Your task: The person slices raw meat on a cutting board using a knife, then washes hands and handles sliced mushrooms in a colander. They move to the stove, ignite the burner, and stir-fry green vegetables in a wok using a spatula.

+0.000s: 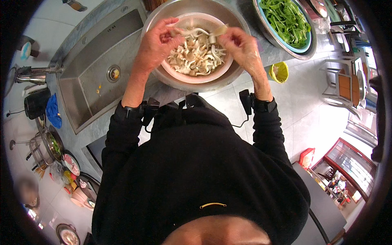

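Torn oyster mushrooms (197, 56) fill a pink mesh colander (196, 20), which sits inside a wide stainless steel basin (239, 18). Between the fingertips of my right hand (240, 46) is a mushroom piece (219, 31), held over the colander's right side. My left hand (160, 39) hovers above the left side, fingers bent and blurred by motion. A pale mushroom strip lies close to its fingertips; whether they grip it is unclear.
Left of the basin is a stainless steel sink (92, 65) with scraps near its drain (114, 73). Leafy greens (286, 21) fill a light-blue basin at the right. A yellow-lined bin (279, 72) stands on the floor. A blurred person (29, 190) is at far left.
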